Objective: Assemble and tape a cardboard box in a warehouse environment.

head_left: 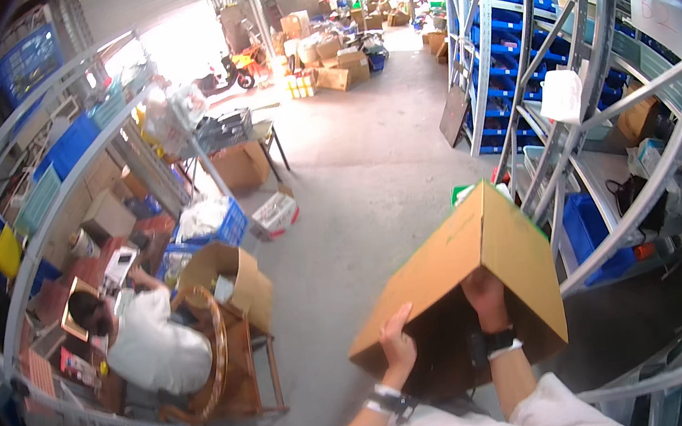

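Observation:
A large brown cardboard box (pixel 427 275) is tilted in front of me, its open side facing me and its inside in shadow. At the box's left edge my left hand (pixel 397 347) is closed, with fingers against the outer wall. My right hand (pixel 486 297) reaches into the opening and holds the box from inside near the upper corner; its fingertips are partly hidden. Dark bands circle both wrists. What the box contains, if anything, cannot be made out.
Metal shelving with blue bins (pixel 504 79) rises on the right. A seated person (pixel 156 345) works at a cluttered bench on the left, beside an open carton (pixel 247 286). A small white-and-red box (pixel 276 215) lies on the floor. Cartons (pixel 329 59) are heaped farther back.

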Motion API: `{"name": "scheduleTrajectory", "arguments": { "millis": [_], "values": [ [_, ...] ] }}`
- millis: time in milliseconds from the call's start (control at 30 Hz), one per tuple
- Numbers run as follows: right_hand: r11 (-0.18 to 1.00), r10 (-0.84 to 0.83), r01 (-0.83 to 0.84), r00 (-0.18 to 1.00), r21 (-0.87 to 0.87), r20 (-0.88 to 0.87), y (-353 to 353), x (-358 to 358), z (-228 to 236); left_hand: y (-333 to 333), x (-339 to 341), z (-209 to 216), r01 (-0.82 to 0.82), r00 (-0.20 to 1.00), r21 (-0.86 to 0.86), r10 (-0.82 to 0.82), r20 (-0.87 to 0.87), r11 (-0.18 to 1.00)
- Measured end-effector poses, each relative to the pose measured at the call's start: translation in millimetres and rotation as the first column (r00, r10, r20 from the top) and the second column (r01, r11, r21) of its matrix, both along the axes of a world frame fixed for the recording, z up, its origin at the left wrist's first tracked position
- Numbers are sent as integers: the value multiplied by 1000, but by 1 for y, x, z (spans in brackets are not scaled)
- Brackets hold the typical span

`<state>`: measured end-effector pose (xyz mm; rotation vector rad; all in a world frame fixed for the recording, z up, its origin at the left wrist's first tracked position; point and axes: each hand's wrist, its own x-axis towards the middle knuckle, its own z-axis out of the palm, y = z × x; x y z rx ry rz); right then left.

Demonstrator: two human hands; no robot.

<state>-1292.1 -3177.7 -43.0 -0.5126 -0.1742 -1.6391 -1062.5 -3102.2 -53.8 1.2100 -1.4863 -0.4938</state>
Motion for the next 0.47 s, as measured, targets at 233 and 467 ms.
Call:
{"name": "scheduleTrajectory", "arguments": {
  "millis": [233, 467],
  "values": [
    [979, 1, -1, 1000, 205, -1, -139, -45, -76, -136, -19, -22, 131, 983, 121, -145, 114, 984],
    [722, 200, -690, 128, -57, 971, -261, -54, -45, -315, -22, 47, 37, 972, -136, -4, 236, 990]
  ]
}}
